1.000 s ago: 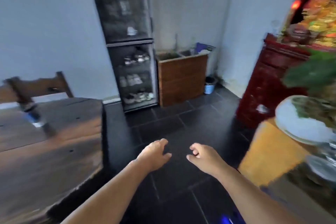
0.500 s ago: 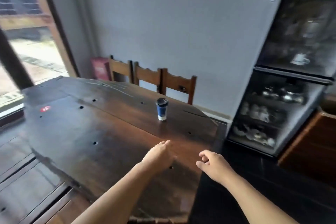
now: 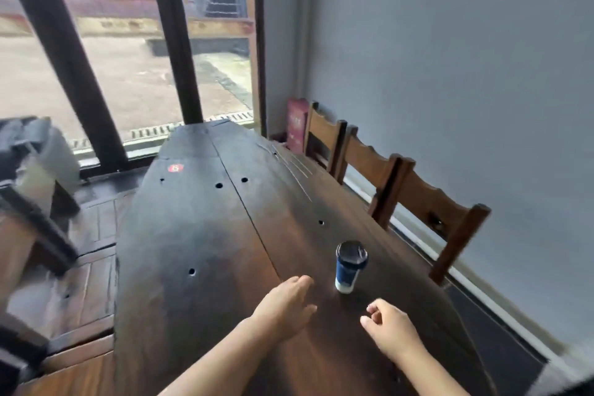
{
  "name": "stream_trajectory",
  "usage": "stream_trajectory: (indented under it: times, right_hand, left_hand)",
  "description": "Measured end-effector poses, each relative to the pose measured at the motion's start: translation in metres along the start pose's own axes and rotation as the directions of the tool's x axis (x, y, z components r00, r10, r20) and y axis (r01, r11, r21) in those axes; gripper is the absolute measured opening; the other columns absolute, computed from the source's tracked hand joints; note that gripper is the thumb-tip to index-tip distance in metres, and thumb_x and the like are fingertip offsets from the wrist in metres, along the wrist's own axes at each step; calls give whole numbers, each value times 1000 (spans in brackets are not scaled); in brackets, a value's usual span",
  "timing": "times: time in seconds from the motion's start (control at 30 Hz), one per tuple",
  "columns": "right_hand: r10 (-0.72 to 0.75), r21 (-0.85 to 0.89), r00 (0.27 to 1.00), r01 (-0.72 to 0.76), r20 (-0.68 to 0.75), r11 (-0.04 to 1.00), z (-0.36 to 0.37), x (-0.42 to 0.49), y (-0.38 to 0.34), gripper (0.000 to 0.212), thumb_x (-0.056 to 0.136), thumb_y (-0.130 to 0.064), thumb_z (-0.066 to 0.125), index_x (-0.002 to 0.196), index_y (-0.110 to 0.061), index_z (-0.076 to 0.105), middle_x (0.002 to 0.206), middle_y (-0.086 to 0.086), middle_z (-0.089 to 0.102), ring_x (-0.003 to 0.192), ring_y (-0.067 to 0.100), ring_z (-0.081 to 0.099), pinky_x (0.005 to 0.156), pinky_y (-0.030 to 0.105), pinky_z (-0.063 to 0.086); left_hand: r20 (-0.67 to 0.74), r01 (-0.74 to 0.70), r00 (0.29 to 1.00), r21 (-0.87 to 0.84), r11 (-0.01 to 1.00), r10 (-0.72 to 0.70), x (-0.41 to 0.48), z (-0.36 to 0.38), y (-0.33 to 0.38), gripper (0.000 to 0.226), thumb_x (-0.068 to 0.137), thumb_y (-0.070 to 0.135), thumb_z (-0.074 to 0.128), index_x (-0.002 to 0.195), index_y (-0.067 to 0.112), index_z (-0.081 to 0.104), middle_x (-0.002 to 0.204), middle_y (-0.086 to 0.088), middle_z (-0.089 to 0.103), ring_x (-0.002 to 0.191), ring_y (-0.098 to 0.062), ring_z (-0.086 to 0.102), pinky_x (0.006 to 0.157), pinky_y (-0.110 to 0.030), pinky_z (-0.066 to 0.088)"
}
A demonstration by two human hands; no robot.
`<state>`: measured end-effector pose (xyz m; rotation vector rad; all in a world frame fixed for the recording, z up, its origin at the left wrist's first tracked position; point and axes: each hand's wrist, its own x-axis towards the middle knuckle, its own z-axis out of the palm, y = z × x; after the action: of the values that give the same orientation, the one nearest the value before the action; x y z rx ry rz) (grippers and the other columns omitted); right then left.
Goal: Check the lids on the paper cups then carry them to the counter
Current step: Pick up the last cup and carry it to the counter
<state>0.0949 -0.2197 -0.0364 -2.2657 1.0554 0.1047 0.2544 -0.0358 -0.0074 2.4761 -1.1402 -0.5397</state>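
One blue paper cup (image 3: 347, 271) with a black lid stands upright on the long dark wooden table (image 3: 205, 235), near its right side. My left hand (image 3: 287, 305) hovers just left of and below the cup, fingers relaxed and empty, a short gap from it. My right hand (image 3: 387, 328) floats below and to the right of the cup, its fingers loosely curled around nothing. Neither hand touches the cup.
Three wooden chairs (image 3: 418, 199) line the table's right side against a grey wall. A red sign (image 3: 297, 125) leans in the corner. Large windows with dark frames (image 3: 180, 42) stand behind the table. A dark chair or stand (image 3: 29, 177) sits at the left.
My view has swung left from the cabinet and tiled floor to the table and window. The cup now lies much closer, right in front of both hands, which stay empty.
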Motion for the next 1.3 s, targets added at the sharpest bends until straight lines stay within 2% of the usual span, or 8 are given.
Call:
stream_trajectory:
  times: [0.13,0.27,0.5,0.67,0.77,1.03,1.13,1.3]
  right_hand:
    - [7,-11,997,-6,73,1000,-23,96,37,27,87,-39,72,107,-34,54,107,-5,63,94,12,61,87,23,46]
    - [-54,49,978,46,202,998,-34,178,52,62,84,-32,78,139,-22,52,121,0,56,100,12,63,90,20,43]
    - [-260,224,899,189,353,956,-6,248,41,102,59,-45,85,150,-31,42,147,-8,49,135,14,55,109,31,48]
    - [-255,354,909,132,329,926,24,249,39,72,48,-49,92,114,-39,65,109,-12,77,108,7,71,99,41,57]
    - [-244,384,915,109,321,917,30,245,35,68,45,-45,96,106,-39,67,100,-21,78,100,3,73,91,30,58]
    - [-419,463,864,261,280,847,29,200,-43,72,50,-25,92,117,-36,66,107,-7,79,106,14,72,88,38,62]
    - [-556,480,780,386,286,788,23,146,-88,68,61,-24,90,119,-40,57,106,-10,74,105,11,68,81,23,60]
    - [-715,599,645,470,268,648,30,13,-161,72,67,-39,94,131,-29,62,123,6,77,118,31,71,97,56,58]
  left_hand:
    - [-17,129,991,-73,989,-131,77,22,24,40,92,33,51,131,24,50,125,0,60,118,-27,61,99,-37,48]
    - [54,274,961,-71,959,-270,143,39,30,46,97,36,58,137,17,44,135,-4,53,128,-28,55,104,-39,45]
    - [157,381,921,-174,908,-356,199,82,7,95,87,39,74,161,26,17,158,2,38,143,-22,46,116,-38,40]
    - [87,332,943,-344,878,-322,204,100,7,67,80,32,69,142,34,44,137,10,60,130,-14,57,108,-35,47]
    - [77,312,948,-392,865,-308,196,96,2,66,77,32,72,139,32,48,132,9,65,122,-16,62,104,-36,50]
    - [-84,234,946,-490,840,-313,123,30,-21,76,85,19,79,147,40,40,121,11,70,101,-12,72,86,-23,54]
    - [-186,182,930,-512,840,-316,53,-3,-29,74,87,20,80,149,34,43,129,3,70,111,-12,71,92,-25,54]
    - [-337,89,872,-604,792,-355,-98,-51,-47,62,86,31,80,139,38,48,114,11,73,91,-9,77,88,-38,62]
